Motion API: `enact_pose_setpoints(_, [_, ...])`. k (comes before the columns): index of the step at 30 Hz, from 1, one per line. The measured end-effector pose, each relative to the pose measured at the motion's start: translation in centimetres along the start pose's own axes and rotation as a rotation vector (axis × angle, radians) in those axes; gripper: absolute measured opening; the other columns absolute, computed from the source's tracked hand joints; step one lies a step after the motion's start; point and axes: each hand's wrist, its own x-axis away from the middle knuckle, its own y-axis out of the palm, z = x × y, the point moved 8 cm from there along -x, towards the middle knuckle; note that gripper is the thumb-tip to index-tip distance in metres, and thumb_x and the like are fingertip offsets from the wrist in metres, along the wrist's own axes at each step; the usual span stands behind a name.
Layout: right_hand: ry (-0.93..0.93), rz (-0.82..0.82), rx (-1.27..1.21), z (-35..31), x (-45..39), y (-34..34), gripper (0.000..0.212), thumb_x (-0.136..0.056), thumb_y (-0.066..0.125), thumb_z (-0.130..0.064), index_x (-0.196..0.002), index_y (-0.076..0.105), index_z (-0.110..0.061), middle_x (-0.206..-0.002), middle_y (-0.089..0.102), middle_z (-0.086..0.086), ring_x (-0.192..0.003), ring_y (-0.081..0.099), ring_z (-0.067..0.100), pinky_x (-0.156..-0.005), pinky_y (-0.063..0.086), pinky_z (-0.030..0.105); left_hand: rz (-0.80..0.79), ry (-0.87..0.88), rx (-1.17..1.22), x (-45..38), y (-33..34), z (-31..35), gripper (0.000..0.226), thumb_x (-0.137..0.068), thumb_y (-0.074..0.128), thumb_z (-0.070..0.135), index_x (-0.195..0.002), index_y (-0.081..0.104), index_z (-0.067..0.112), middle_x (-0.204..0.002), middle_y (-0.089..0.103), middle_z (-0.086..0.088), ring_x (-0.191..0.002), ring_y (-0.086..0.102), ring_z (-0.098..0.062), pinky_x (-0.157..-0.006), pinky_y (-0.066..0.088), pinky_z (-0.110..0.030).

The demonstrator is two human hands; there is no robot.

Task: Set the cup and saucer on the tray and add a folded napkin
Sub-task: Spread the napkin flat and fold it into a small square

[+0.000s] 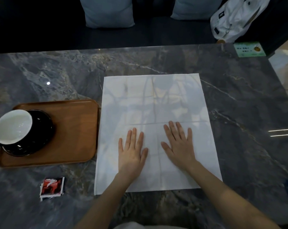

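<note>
Napkin (pixel 154 129) lies unfolded, flat, mid-tabletop toward the near edge. My left hand (pixel 131 152) and right hand (pixel 179 146) rest on its near half, fingers spread, palms down. Cup (pixel 12 126) on saucer (pixel 36 134) sits in tray (pixel 74 129), left side. Small red packet (pixel 52 187) near the front-left edge.

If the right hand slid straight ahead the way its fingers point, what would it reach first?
The right hand lies flat on the napkin; it would likely cross the napkin's horizontal crease, then more cloth, then bare table.
</note>
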Motion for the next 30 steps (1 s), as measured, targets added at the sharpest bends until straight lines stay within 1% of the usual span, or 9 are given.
enact_pose_setpoints(5, [-0.017,0.026,-0.031,0.0,0.2,-0.2,0.062,-0.091,0.021,-0.053,-0.144,0.025,-0.020,-0.152,0.032,0.006,-0.138,0.014,0.021,-0.109,0.004,0.050,0.010,-0.009,-0.009,0.3,-0.1,0.2,0.057,-0.094,0.012,0.049,-0.144,0.017,0.022,-0.153,0.020,-0.006,-0.141,0.006,-0.018,-0.113,0.002,-0.044])
enact_pose_setpoints(7, [-0.029,0.098,-0.109,0.3,-0.1,-1.0,0.059,-0.090,0.028,-0.048,-0.140,0.035,-0.015,-0.146,0.042,0.009,-0.137,0.025,0.022,-0.110,0.007,0.044,0.029,0.021,-0.028,-0.3,-1.4,0.4,0.054,-0.092,0.024,0.044,-0.137,0.036,0.017,-0.145,0.040,-0.012,-0.137,0.030,-0.027,-0.112,0.023,-0.048])
enact_pose_setpoints(10, [-0.044,0.226,-0.238,0.9,-1.7,-3.5,0.049,-0.091,0.033,-0.037,-0.125,0.053,-0.008,-0.128,0.059,0.014,-0.122,0.050,0.030,-0.105,0.022,0.035,0.060,0.118,0.005,-3.1,-4.0,0.7,0.041,-0.088,0.033,0.036,-0.102,0.061,0.010,-0.105,0.065,-0.015,-0.097,0.062,-0.036,-0.078,0.051,-0.042])
enact_pose_setpoints(11, [-0.045,0.256,-0.278,1.2,-2.6,-4.3,0.044,-0.091,0.034,-0.032,-0.119,0.057,-0.007,-0.121,0.063,0.014,-0.116,0.055,0.031,-0.102,0.026,0.033,0.076,0.132,0.031,-4.4,-5.2,0.8,0.040,-0.087,0.034,0.036,-0.090,0.064,0.009,-0.091,0.066,-0.015,-0.084,0.063,-0.036,-0.067,0.051,-0.039])
enact_pose_setpoints(13, [-0.042,0.281,-0.336,1.8,-4.9,-6.0,0.040,-0.091,0.033,-0.027,-0.108,0.062,-0.006,-0.107,0.068,0.013,-0.103,0.061,0.031,-0.093,0.032,0.033,0.050,0.085,0.070,-7.7,-7.5,0.5,0.040,-0.089,0.036,0.036,-0.085,0.065,0.008,-0.083,0.066,-0.016,-0.080,0.062,-0.037,-0.065,0.048,-0.038])
enact_pose_setpoints(17, [0.003,0.278,-0.361,3.2,-10.4,-8.8,0.029,-0.091,0.042,-0.016,-0.097,0.068,-0.004,-0.093,0.072,0.015,-0.088,0.062,0.034,-0.083,0.041,0.038,-0.045,0.019,0.194,-14.9,-9.8,-0.6,0.023,-0.089,0.050,0.026,-0.094,0.066,0.011,-0.095,0.068,-0.011,-0.092,0.060,-0.031,-0.075,0.045,-0.034])
enact_pose_setpoints(21, [0.038,0.219,-0.380,4.4,-15.8,-9.9,0.028,-0.095,0.041,-0.013,-0.111,0.063,-0.007,-0.108,0.069,0.014,-0.103,0.055,0.030,-0.089,0.041,0.038,0.042,0.043,0.192,-20.7,-10.8,-0.8,0.027,-0.090,0.052,0.024,-0.109,0.063,0.010,-0.117,0.061,-0.012,-0.108,0.055,-0.029,-0.087,0.044,-0.037])
enact_pose_setpoints(25, [0.030,0.126,-0.286,4.6,-19.8,-8.8,0.038,-0.096,0.036,-0.011,-0.132,0.048,-0.012,-0.136,0.053,0.010,-0.129,0.041,0.027,-0.109,0.026,0.035,-0.002,0.057,0.089,-24.2,-9.1,-0.9,0.044,-0.094,0.046,0.028,-0.135,0.042,0.013,-0.149,0.033,-0.006,-0.136,0.030,-0.024,-0.110,0.028,-0.039])
enact_pose_setpoints(30, [-0.003,0.086,-0.035,4.9,-21.9,-6.5,0.051,-0.095,0.033,-0.002,-0.145,0.021,-0.008,-0.153,0.027,0.012,-0.142,0.022,0.027,-0.118,0.007,0.039,-0.081,0.050,-0.043,-25.2,-6.3,-1.4,0.054,-0.098,0.027,0.035,-0.146,0.012,0.013,-0.158,0.006,-0.001,-0.145,0.001,-0.017,-0.117,0.003,-0.037])
